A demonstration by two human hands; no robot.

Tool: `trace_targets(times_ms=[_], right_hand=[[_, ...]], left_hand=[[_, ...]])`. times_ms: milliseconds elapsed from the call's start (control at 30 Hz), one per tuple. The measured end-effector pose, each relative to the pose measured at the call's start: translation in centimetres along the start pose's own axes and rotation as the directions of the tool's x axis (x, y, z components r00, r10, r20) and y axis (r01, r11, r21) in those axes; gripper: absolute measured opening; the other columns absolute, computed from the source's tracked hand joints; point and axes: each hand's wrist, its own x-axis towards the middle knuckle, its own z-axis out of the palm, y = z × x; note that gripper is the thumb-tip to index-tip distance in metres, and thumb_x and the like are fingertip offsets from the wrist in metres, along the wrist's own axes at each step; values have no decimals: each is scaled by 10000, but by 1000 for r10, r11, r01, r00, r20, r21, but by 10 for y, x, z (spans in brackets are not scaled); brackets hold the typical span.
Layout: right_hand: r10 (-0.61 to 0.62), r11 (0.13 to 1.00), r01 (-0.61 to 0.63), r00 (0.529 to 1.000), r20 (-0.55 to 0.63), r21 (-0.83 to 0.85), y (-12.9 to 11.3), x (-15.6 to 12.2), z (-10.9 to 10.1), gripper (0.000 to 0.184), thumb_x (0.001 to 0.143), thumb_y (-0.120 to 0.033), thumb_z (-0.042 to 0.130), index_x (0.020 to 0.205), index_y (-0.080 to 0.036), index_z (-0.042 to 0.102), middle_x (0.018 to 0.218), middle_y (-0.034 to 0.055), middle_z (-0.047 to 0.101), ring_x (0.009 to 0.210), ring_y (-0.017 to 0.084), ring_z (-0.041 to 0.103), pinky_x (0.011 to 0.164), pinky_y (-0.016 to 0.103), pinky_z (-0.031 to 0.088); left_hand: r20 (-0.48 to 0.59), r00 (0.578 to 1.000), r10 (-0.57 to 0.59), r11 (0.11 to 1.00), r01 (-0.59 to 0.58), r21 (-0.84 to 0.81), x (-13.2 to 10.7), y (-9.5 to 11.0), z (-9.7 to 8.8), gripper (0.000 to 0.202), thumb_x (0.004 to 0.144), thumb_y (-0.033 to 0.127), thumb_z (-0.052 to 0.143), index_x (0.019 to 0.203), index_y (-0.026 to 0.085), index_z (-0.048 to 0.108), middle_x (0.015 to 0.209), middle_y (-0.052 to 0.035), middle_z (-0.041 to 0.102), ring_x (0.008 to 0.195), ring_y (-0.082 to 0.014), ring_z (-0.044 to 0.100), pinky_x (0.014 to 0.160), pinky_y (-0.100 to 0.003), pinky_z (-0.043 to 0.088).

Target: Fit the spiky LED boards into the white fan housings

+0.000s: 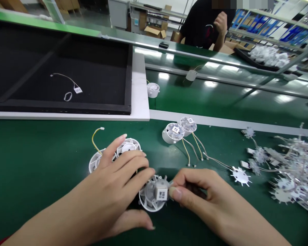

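Note:
A round white plastic housing (pixel 154 194) with a small square labelled module on top lies on the green bench near the front. My left hand (pixel 115 191) curls over its left side, fingertips on the rim and thumb below it. My right hand (pixel 195 191) pinches the module's right edge between thumb and fingers. Just beyond my left fingers sit two more white housings (pixel 128 146) with a yellow wire (pixel 94 138) trailing from them.
Two finished housings with labels and wires (pixel 179 130) stand mid-bench. A heap of star-shaped white plates with wires (pixel 284 171) fills the right. A black framed panel (pixel 66 68) lies at back left, and a lone housing (pixel 153 89) on the conveyor. A person in black (pixel 207 24) works opposite.

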Motion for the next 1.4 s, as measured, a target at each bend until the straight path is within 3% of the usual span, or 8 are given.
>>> trace_targets(times_ms=[133,333,700,1033,1200,1400], right_hand=[[25,998,-24,999,34,-50,1,1,7,331,1006,-462,613,773,-227,621,700,-31,562,647,134,478,572,253,346],[18,983,-18,1000,-3,-185,-1,5,11,354,983,-440,574,704,-227,534,640,-41,469,590,129,406,526,259,310],[-19,967,10,999,-36,-254,0,4,10,383,997,-464,520,693,-230,521,632,-33,480,584,137,441,524,264,327],[28,965,-28,1000,-7,-259,1,9,8,374,1000,-425,603,693,-223,534,654,-37,548,602,127,466,538,270,322],[-7,959,7,1000,0,-282,0,3,-3,249,1043,-388,594,858,-260,701,773,-40,683,697,133,582,623,258,410],[-199,908,191,980,19,-372,0,-2,-8,194,1039,-222,599,876,-252,700,815,-59,731,684,104,630,611,225,434]], left_hand=[[-35,999,12,1000,-12,-8,3,-2,-3,559,1019,714,563,1155,183,673,1096,-17,761,1210,-247,670,1355,-412,13],[-6,999,47,998,-47,-39,1,2,-3,346,1129,492,505,1086,201,687,1001,17,768,1206,-229,686,1355,-417,8],[39,999,-35,992,39,-120,-1,3,-1,295,1143,455,485,1093,243,684,1022,50,758,1200,-193,692,1355,-369,1],[100,991,-84,978,101,-183,-2,6,-4,161,1110,335,538,1215,285,650,1113,72,748,1200,-145,679,1356,-319,-9],[101,992,-76,978,93,-184,-2,6,-5,175,1084,299,560,1238,294,642,1108,86,755,1201,-129,692,1359,-303,-18],[98,993,-72,984,87,-153,-1,6,-2,186,1064,273,566,1232,301,640,1109,85,761,1135,-146,726,1370,-335,-10]])
